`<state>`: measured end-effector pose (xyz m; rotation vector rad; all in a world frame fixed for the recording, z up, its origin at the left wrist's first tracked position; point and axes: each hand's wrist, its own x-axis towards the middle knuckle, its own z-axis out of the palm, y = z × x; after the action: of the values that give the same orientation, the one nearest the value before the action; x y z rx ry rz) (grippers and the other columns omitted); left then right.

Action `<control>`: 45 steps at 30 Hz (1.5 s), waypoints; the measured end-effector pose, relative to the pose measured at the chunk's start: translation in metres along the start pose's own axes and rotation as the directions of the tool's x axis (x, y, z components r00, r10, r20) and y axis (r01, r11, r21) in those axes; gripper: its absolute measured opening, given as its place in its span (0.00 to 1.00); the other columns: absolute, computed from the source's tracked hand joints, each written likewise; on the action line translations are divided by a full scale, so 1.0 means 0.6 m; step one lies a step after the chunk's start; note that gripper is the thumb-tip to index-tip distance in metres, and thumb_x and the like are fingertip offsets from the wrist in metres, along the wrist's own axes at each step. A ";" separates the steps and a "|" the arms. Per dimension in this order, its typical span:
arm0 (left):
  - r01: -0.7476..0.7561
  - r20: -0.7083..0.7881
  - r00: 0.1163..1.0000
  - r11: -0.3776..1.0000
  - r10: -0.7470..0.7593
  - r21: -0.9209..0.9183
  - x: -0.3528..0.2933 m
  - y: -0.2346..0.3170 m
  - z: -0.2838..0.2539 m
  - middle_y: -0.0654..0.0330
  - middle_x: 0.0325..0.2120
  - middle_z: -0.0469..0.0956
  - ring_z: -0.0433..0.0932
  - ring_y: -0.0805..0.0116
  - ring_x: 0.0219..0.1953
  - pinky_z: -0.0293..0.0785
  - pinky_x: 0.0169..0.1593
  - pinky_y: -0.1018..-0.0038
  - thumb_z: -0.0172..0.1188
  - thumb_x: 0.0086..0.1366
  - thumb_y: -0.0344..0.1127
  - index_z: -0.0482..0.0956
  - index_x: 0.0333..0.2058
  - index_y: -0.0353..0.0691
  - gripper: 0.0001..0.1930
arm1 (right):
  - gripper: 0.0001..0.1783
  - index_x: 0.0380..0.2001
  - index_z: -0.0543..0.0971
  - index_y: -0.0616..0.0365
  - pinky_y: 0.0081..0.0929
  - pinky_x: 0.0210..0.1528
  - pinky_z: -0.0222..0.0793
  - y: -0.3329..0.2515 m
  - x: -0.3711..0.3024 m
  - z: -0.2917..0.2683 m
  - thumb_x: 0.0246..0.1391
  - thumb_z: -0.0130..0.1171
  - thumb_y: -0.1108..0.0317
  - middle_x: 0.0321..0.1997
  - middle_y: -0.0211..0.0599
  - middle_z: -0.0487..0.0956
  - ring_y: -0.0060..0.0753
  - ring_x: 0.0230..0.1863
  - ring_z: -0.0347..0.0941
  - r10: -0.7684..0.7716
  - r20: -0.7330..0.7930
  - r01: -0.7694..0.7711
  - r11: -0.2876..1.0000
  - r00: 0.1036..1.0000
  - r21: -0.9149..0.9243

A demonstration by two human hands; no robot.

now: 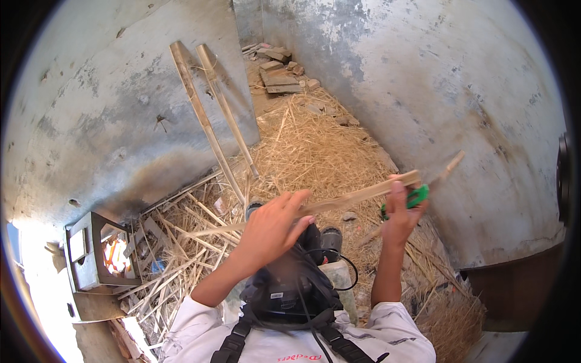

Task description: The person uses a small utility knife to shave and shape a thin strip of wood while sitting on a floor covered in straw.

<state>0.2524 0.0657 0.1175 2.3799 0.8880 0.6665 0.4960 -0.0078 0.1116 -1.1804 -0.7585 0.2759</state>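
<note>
A long pale strip (357,198), bamboo or wood, runs across in front of me, tilted up to the right. My left hand (269,227) holds it near its middle, the strip passing between thumb and fingers. My right hand (402,215) grips a green-handled tool (417,195) beside the strip's right end, the thumb at the strip. A thin blurred part (451,164) sticks out up and right beyond the green handle; its kind cannot be made out. Whether the tool touches the strip is hidden by my fingers.
Two long poles (209,124) (230,115) lean on the left wall (121,109). Straw (321,145) and cut strips (175,272) cover the floor. Bricks and slabs (281,75) lie at the back. A metal box (97,251) stands left; a grey wall (448,85) closes the right.
</note>
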 end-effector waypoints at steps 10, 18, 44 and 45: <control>-0.071 -0.016 0.997 0.997 0.071 -0.035 0.011 -0.041 0.038 0.45 0.54 0.78 0.77 0.41 0.58 0.72 0.61 0.54 0.63 0.71 0.38 0.73 0.61 0.39 0.23 | 0.12 0.45 0.86 0.61 0.20 0.19 0.40 -0.103 0.075 -0.243 0.67 0.67 0.63 0.18 0.15 0.64 0.08 0.17 0.49 -0.475 -0.458 0.363 0.877 0.751 -0.314; 0.127 0.288 0.930 0.936 -0.228 0.329 -0.003 -0.137 0.107 0.46 0.46 0.84 0.81 0.42 0.52 0.77 0.55 0.53 0.60 0.72 0.54 0.79 0.54 0.38 0.25 | 0.20 0.51 0.86 0.71 0.26 0.45 0.77 -0.125 0.072 -0.398 0.70 0.66 0.61 0.43 0.38 0.87 0.25 0.41 0.81 -0.657 -0.379 0.195 0.628 0.652 -0.753; 0.283 0.321 0.894 0.949 -0.313 0.137 0.003 -0.141 0.104 0.51 0.36 0.88 0.86 0.47 0.43 0.79 0.47 0.55 0.63 0.68 0.60 0.84 0.45 0.39 0.26 | 0.28 0.52 0.83 0.70 0.32 0.53 0.73 -0.082 0.176 -0.740 0.70 0.64 0.50 0.42 0.41 0.88 0.31 0.45 0.81 -0.344 -0.300 -0.150 0.400 0.890 -0.904; 0.288 0.323 0.892 0.948 -0.316 0.133 0.003 -0.141 0.101 0.51 0.35 0.88 0.86 0.47 0.42 0.79 0.47 0.55 0.63 0.68 0.60 0.84 0.45 0.39 0.27 | 0.28 0.52 0.84 0.70 0.33 0.53 0.73 -0.055 0.199 -0.768 0.70 0.63 0.49 0.41 0.42 0.88 0.32 0.45 0.81 -0.334 -0.296 -0.157 0.386 0.895 -0.909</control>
<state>0.2516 0.1052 0.0213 2.2578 1.1113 0.0910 0.8816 -0.2885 0.1086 -2.1827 -0.5344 -0.6416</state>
